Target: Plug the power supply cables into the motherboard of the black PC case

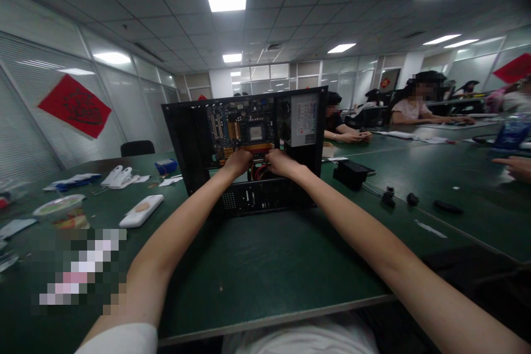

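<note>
1. Two bare hands reach into an open computer case (194, 138) that stands upright on a dark green table (265, 271), straight ahead of the person and past the middle of the tabletop.
2. The left hand (238, 162) is curled, fingers bent inward at the lower edge of the circuit board (244, 130), right by a bundle of red cables (260, 171). Whether it grips a cable or only rests there I cannot tell.
3. The right hand (281, 163) sits just beside the left, almost touching it, fingers also folded down toward the same cables; what it pinches is hidden.
4. A grey power supply box (305, 120) fills the upper right corner of the case, above the right hand.
5. To the left of the case lie a white flat device (141, 211), a small blue box (166, 166), some white plastic pieces (120, 176) and a round lidded container (58, 206).
6. To the right lie a black box (352, 172) and several small black parts (412, 199).
7. Other people sit at tables farther back on the right; one co-worker's hand (513, 167) rests at the right edge of the view.
8. A red paper square (74, 106) hangs on the left wall.
</note>
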Demonstrator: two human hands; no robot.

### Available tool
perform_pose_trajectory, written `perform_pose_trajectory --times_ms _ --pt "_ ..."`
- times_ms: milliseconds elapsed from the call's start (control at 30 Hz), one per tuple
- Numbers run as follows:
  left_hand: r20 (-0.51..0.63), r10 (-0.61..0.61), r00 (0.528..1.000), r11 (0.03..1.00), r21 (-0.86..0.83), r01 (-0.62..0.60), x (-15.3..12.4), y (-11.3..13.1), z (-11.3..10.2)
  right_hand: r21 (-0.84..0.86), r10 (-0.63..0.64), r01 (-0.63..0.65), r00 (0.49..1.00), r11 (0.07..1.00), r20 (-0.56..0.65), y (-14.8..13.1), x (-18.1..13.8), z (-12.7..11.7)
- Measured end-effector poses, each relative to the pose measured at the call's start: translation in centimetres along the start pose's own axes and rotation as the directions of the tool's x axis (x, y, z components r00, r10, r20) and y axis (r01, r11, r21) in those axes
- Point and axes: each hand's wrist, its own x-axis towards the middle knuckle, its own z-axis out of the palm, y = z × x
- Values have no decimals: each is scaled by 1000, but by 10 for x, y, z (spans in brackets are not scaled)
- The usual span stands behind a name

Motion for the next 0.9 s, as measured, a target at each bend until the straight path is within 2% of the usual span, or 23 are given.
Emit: perform_pose_trajectory --times_ms 367,633,900 --pt "-17 54 998 998 -6 -54 0 -7 3 -18 -256 255 965 967 -63 4 32 7" --pt "-45 90 995 996 -16 -91 2 -11 8 -48 -217 215 975 975 -48 5 38 18" --pt "-54 101 993 980 -169 -108 5 -20 19 -84 -129 128 992 988 -7 3 38 16"
